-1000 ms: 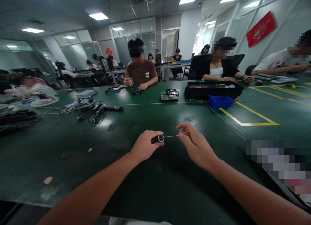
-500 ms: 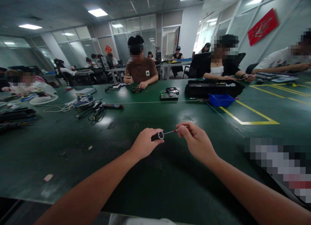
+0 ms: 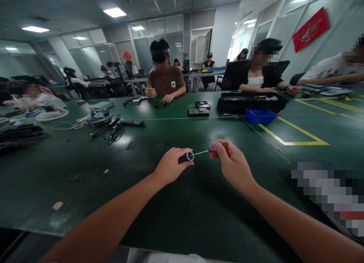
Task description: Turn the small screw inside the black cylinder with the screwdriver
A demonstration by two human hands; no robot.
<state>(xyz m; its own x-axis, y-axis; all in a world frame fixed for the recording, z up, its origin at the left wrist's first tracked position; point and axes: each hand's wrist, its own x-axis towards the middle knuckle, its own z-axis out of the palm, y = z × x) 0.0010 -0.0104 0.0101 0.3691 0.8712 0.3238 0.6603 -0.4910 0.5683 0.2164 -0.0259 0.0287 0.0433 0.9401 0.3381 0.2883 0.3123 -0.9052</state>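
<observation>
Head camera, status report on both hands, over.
Left hand gripping dark cylinder. Right hand holding screwdriver, shaft at cylinder's ringed end. Blue tray beyond, not in the way.

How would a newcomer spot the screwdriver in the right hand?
At the green table's near side, find two bare forearms. The right hand holds the screwdriver, pointed at the black cylinder in the left hand. Unlike that pale-rimmed neighbour, it has a thin metal shaft.

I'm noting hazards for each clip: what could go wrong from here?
The screwdriver might slip at the open end of the dark cylinder and jab the left hand, which grips close to that rim. The cylinder, pinched between thumb and fingers, could also twist if the right hand pushes or turns hard.
</observation>
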